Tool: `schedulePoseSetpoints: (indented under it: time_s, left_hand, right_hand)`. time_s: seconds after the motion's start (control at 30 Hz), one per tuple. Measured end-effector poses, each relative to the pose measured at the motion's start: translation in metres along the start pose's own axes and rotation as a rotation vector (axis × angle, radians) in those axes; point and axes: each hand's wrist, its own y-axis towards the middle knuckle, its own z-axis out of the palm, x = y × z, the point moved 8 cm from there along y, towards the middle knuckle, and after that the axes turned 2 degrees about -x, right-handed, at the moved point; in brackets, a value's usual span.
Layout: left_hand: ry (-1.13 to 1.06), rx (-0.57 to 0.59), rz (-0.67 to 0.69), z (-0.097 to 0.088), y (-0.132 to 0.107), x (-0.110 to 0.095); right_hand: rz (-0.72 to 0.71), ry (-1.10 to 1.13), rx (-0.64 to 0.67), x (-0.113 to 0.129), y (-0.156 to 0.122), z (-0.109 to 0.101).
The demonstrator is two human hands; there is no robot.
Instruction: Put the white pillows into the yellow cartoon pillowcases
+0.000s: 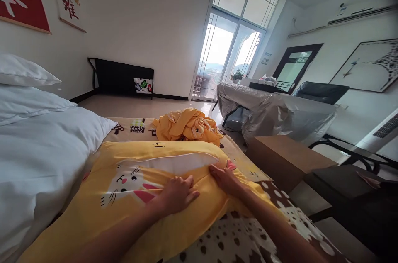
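Observation:
In front of me lies a yellow pillowcase printed with a white cat face. A white pillow shows through its long opening along the top. My left hand rests on the yellow cloth below that gap, with its thumb apart from its loosely bent fingers. At the right end of the opening, my right hand has its fingers closed on the pillowcase's edge. Just behind, a crumpled heap of yellow fabric sits on the patterned blanket.
White pillows are stacked along the left. To the right stand a cardboard box, a black chair and furniture under plastic sheeting. A folded black frame leans on the far wall, left of a glass door.

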Motion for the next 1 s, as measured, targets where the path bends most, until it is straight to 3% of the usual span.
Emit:
schedulePoseSetpoints:
  time_s: [0.1,0.2,0.3,0.37,0.47,0.6,0.7,0.83,1.0]
  left_hand:
    - [0.116,-0.058,0.072,-0.02,-0.013,0.011]
    - [0.25,-0.269,0.024,-0.051,-0.037,0.055]
    - [0.136,-0.246,-0.065,-0.059,-0.057,0.105]
    - [0.056,-0.194,-0.063,-0.06,-0.062,0.121]
    - [0.007,-0.191,-0.104,-0.065,-0.054,0.133]
    - [0.022,-0.243,-0.27,-0.073,-0.024,0.157]
    - [0.049,-0.274,-0.304,-0.074,-0.009,0.164]
    - [0.087,-0.312,-0.262,-0.065,-0.018,0.148]
    - [0.245,-0.469,-0.348,-0.066,-0.05,0.144]
  right_hand:
    - [0.014,0.033,0.068,-0.017,-0.015,0.007]
    - [0.059,0.022,0.051,-0.031,-0.029,-0.005]
    - [-0.046,-0.07,-0.083,-0.017,-0.021,-0.02]
    - [-0.15,-0.104,-0.141,0.001,-0.007,-0.022]
    - [-0.17,-0.073,-0.083,0.017,0.02,-0.011]
    - [-0.047,-0.032,-0.083,0.015,0.046,-0.009]
    - [0.047,-0.042,-0.156,0.005,0.057,-0.026]
    - [0.102,-0.084,-0.214,-0.007,0.067,-0.043]
    - [0.119,-0.187,-0.139,-0.007,0.073,-0.011]
